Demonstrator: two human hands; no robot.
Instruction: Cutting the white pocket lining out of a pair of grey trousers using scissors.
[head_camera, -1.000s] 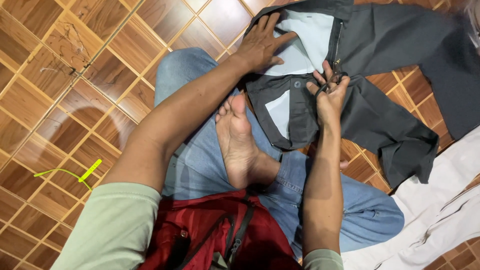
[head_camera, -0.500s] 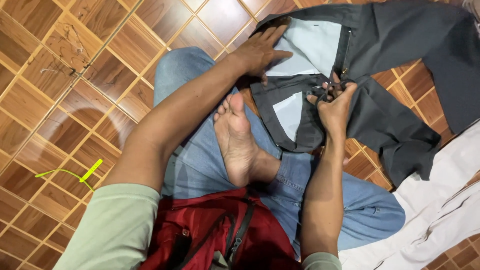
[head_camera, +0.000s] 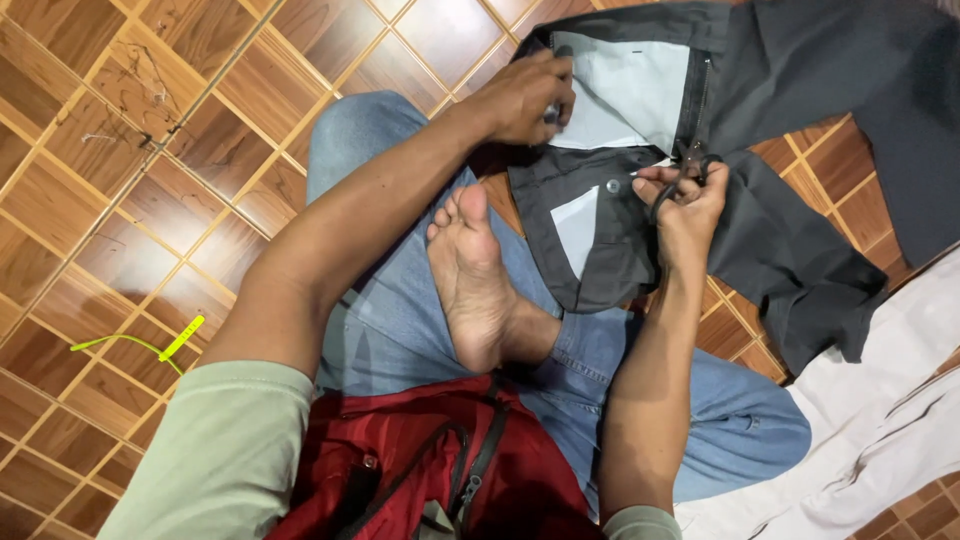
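Dark grey trousers with pale pocket lining (head_camera: 790, 90) spread on the brown wooden parquet floor (head_camera: 120, 150) ahead of crossed legs, white cloth (head_camera: 890, 400) right of them, yellow-green plastic tie (head_camera: 160, 345) far left, red bag (head_camera: 440, 460) on the lap

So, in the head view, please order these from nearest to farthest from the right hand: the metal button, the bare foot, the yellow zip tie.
Measured from the right hand:
1. Metal button, just left of the hand, on the dark trousers.
2. Bare foot, lower left, resting on the jeans.
3. Yellow zip tie, far left on the wooden floor.
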